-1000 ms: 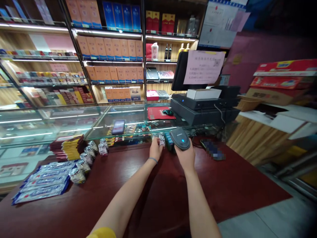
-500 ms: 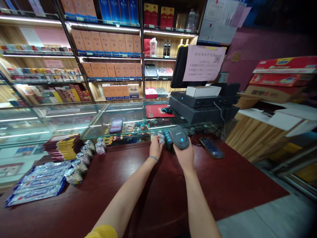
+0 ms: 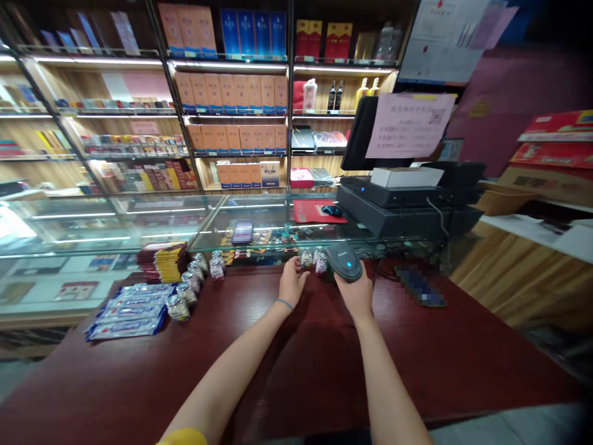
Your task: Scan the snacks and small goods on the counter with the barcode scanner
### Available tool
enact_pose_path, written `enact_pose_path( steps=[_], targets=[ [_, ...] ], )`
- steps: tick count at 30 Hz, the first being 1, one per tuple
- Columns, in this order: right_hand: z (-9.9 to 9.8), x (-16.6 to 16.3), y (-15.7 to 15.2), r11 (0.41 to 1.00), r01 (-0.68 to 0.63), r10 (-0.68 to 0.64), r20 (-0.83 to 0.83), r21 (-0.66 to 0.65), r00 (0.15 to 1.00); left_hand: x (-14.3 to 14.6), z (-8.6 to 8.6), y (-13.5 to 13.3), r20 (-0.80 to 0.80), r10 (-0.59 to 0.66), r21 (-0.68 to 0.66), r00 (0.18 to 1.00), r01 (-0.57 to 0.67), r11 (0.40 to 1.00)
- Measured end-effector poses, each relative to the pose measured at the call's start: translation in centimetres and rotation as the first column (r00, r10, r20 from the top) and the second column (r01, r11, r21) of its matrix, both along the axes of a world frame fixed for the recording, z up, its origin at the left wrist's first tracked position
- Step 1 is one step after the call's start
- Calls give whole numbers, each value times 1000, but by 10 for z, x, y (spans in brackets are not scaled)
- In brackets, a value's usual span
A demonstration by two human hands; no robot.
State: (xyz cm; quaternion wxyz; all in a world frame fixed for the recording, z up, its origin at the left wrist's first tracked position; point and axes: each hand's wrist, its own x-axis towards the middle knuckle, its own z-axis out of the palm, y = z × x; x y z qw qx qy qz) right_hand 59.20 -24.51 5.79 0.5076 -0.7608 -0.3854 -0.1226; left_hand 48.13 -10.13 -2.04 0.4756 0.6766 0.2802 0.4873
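We are holding our left hand [image 3: 291, 285] loosely open, having just let go of a jar, so three small lidded jars [image 3: 320, 265] are standing unheld on the dark-red counter [image 3: 319, 352] beside the barcode scanner [image 3: 343, 261] our right hand [image 3: 356, 294] is gripping.

The left forearm [image 3: 241, 358] enters at 7 o'clock of the view and extends toward 1 o'clock. The left hand [image 3: 291, 283] is unclenched: fingers loosely curved toward 12 o'clock, thumb [image 3: 303, 280] spread on the 3 o'clock side. The right forearm [image 3: 384, 364] enters at 5 o'clock, directed toward 11 o'clock; the right hand [image 3: 356, 293] is clenched in a grip, fingers mostly hidden.
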Motion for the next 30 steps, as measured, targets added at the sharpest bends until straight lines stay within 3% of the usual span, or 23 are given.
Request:
enact_pose_path(
  steps=[6,18,22,27,30],
  targets=[
    [-9,-14,11,998,-62,62,-20,0,998,-78,18,7,-5,125,14,992,-125,992],
    [-32,-71,30,919,-393,392,-74,-9,917,-245,37,0,52,408,76,912,-411,909],
    [-37,-92,30,867,-497,493,-78,-43,866,-286,33,-4,56,569,176,821,-569,804],
    [-36,-106,27,824,-554,551,-62,-120,832,-321,27,3,33,790,304,612,-759,575],
    [-34,-108,25,814,-564,562,-53,-140,825,-329,25,12,-44,797,316,602,-748,583]
  ],
)
